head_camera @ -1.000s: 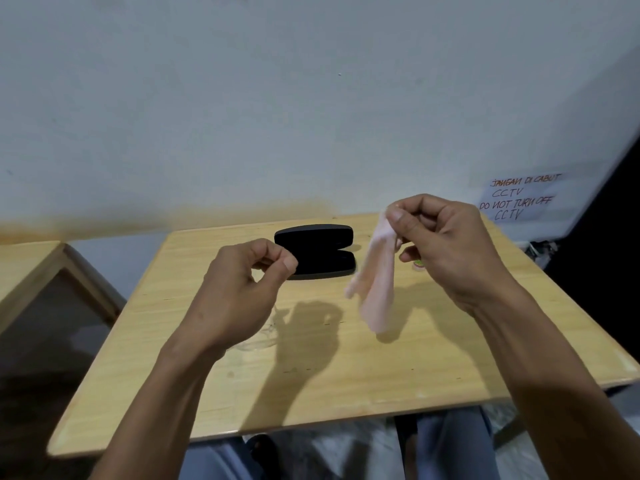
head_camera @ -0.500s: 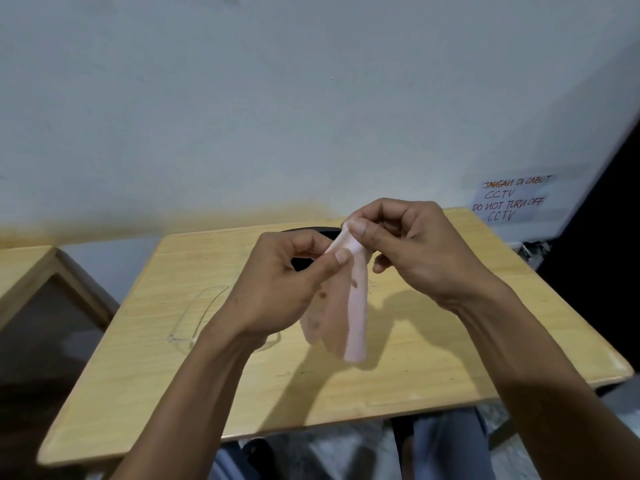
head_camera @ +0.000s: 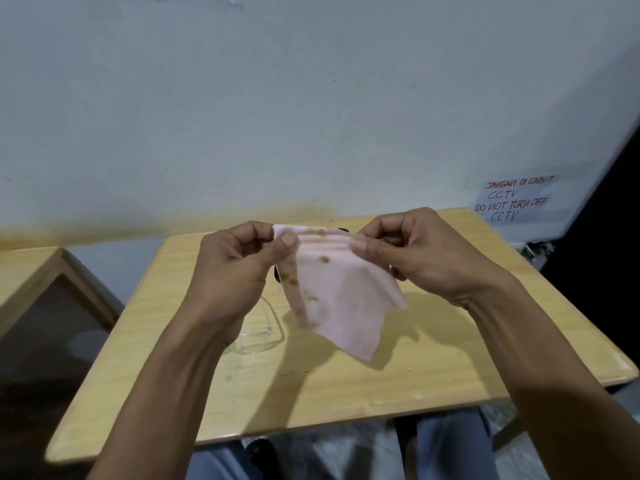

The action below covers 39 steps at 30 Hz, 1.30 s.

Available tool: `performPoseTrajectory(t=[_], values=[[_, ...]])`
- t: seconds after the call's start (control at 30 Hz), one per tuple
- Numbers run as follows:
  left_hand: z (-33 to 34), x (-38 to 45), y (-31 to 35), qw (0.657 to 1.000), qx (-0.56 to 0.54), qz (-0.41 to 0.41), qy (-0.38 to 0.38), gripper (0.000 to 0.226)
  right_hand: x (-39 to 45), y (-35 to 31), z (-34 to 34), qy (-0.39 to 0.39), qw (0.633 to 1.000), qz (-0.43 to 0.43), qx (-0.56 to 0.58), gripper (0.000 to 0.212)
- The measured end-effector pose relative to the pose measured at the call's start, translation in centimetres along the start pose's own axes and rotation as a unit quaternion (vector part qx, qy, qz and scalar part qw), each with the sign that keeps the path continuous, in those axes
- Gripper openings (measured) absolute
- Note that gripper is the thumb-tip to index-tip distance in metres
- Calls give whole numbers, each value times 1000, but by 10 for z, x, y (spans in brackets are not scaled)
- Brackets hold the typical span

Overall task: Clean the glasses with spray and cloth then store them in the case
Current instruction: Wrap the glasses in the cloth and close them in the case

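Note:
A pale pink cloth [head_camera: 341, 299] with brown stains hangs spread above the wooden table [head_camera: 346, 393]. My left hand [head_camera: 239, 271] pinches its top left corner and my right hand [head_camera: 419, 258] pinches its top right corner. Clear glasses [head_camera: 259, 337] lie on the table below my left wrist, partly hidden by it. The black case is almost fully hidden behind the cloth and hands; only a dark sliver [head_camera: 277, 275] shows. No spray bottle is visible.
A white wall stands just behind the table, with a handwritten paper note [head_camera: 512, 199] at the right. A second wooden table [head_camera: 31, 271] stands at the left. My knees [head_camera: 450, 445] show under the front edge.
My left hand came up from the table and took a corner of the cloth. Both hands then pulled apart, spreading the cloth from a hanging fold into an open sheet.

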<state>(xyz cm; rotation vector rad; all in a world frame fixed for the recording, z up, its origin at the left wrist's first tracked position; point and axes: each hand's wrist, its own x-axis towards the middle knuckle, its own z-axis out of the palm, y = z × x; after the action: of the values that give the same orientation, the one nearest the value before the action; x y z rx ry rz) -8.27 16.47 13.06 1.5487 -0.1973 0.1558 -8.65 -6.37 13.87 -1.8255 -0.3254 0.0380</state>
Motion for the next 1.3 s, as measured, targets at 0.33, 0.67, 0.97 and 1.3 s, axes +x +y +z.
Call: performPoseTrajectory(t=[0.33,0.67,0.97,1.3], values=[[8,-3,3,990,100,68,-68,4,5,-1,10,-12,1000,3,27,24],[5,-11,1,957,269,81,-74,9,8,5,21,-10,998,11,67,18],[-1,-13,-19,919,382,31,-97,20,0,14,-7,75,997,-5,8,3],[-13,-3,-17,939,331,22,-89,30,-7,21,-26,106,994,-6,-35,14]])
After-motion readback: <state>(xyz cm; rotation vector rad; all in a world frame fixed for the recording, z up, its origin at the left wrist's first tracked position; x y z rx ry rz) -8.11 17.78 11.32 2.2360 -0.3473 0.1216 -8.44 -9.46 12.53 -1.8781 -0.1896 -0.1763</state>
